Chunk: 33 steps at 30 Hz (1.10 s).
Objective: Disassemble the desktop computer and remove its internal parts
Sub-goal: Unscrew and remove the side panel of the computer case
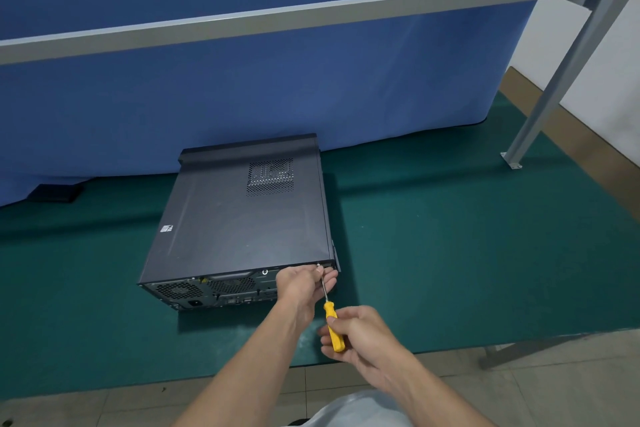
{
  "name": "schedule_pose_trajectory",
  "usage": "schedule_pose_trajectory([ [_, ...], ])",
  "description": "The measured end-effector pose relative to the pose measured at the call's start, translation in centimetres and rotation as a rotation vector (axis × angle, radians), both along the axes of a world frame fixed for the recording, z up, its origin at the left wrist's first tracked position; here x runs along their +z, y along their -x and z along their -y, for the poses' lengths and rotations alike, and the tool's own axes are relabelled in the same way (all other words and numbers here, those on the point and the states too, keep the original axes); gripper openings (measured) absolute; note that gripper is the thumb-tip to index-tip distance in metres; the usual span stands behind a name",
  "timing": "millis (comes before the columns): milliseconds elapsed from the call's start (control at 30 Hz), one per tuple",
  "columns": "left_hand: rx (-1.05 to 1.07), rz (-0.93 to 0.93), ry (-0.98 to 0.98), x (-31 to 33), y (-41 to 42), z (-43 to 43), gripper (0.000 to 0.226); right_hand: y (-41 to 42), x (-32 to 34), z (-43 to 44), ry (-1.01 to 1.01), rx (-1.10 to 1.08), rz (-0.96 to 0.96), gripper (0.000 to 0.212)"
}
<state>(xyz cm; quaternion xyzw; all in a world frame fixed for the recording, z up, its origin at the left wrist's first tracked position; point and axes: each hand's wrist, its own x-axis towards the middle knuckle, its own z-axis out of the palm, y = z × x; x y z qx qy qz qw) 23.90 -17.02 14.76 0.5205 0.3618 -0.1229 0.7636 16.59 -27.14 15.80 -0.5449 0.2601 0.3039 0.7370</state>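
Nearest the camera, at about five o'clock in the view, the right hand is clenched round the yellow handle of a screwdriver, whose thin metal shaft runs up toward eleven o'clock to a small screw at the top right corner of the rear panel. Just beyond, the left hand is cupped against that corner with its fingertips pinched about the shaft near the tip, steadying it; whether they also touch the screw cannot be told. The desktop computer lies flat on the green surface, its rear ports facing the person and its front end against the blue curtain at twelve o'clock. Its dark sheet-metal cover looks stiff and smooth, probably slippery to bare fingers, and the whole case is likely heavy enough to stay put under the driver's push. Once freed, the cover would best be taken by its rear edge and long sides, minding thin edges. The screw is tiny and easily dropped. A grey metal frame crosses overhead.
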Motion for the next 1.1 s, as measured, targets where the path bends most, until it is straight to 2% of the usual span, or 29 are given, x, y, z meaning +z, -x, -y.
schedule_pose_trajectory([
  [200, -0.012, -0.003, -0.025, 0.4, 0.1, 0.0, 0.015, 0.0, 0.2, -0.3, -0.028, -0.052, -0.018, 0.021],
  [333, -0.015, -0.004, -0.015, 0.5, -0.1, -0.1, 0.014, -0.2, 0.6, -0.1, -0.127, -0.044, -0.016, 0.008],
  [400, -0.036, -0.001, 0.001, 0.5, 0.0, -0.3, 0.014, -0.2, 0.6, 0.0, -0.156, -0.035, -0.03, 0.011],
  [600, 0.015, -0.009, -0.072, 0.3, 0.2, -0.2, 0.011, -0.1, 0.3, -0.6, -0.013, -0.033, -0.024, 0.019],
  [900, 0.025, -0.028, -0.07, -0.1, -0.2, -0.1, 0.008, -0.5, 0.3, -0.6, 0.083, -0.039, -0.003, 0.01],
  [1100, -0.014, -0.015, -0.095, -0.7, 0.0, -0.2, 0.006, -0.8, -0.8, 1.1, 0.397, 0.145, 0.079, 0.006],
])
